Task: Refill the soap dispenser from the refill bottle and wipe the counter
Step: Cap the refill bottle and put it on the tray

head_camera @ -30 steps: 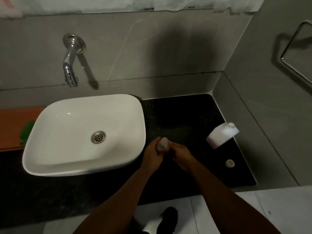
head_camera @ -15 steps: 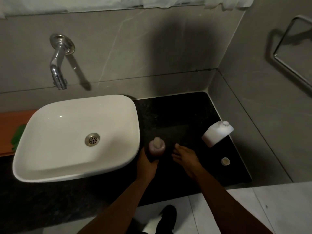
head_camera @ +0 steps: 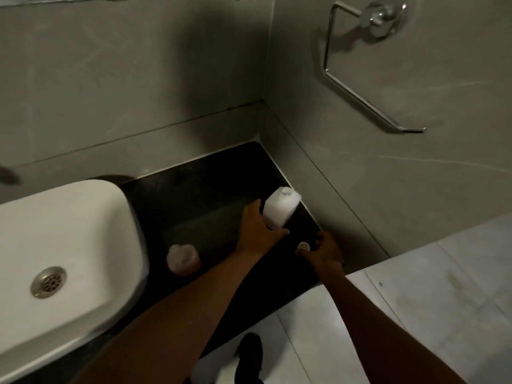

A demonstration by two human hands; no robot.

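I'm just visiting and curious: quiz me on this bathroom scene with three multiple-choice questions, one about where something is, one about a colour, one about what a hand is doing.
1. Where does the pink soap dispenser stand?
A. On the dark counter beside the basin
B. Inside the basin
C. On the floor

2. What colour is the refill bottle?
A. Green
B. White
C. Black

3. What is the left hand doing?
A. Resting in the basin
B. Holding the towel ring
C. Touching the refill bottle

Answers:
1. A, since the dispenser sits on the counter just right of the basin's edge.
2. B, since the bottle near the wall corner is plainly white.
3. C, since its fingers lie against the bottle's side, while the right hand is at the small cap.
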